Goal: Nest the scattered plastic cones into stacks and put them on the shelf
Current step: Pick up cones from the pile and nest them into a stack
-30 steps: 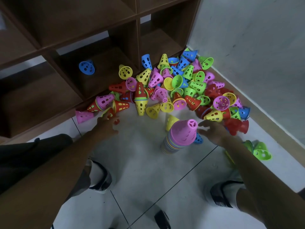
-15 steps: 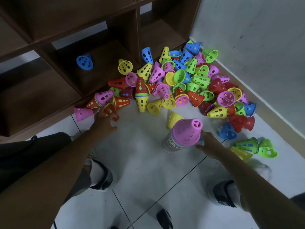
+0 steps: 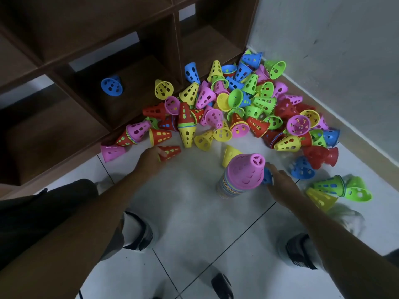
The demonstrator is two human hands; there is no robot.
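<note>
Stack [image 3: 243,175]: upright on the floor tiles between both hands, pink cone on top, wide end down so more can slide over it.
Left hand [image 3: 151,157]: fingers curled round a red cone [image 3: 170,151] lying on its side, likely next for the stack.
Right hand [image 3: 280,180]: just beside the stack, on a small blue cone [image 3: 267,175]; grip too hidden to tell.
Loose pile [image 3: 248,104]: many cones heaped against the wall corner, not yet nested.
Shelf [image 3: 133,67]: one blue cone [image 3: 111,86] inside, no stacks there.

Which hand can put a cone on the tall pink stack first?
Probably the right hand: it grips a blue cone right beside the stack. The left hand holds a red cone farther away.
</note>
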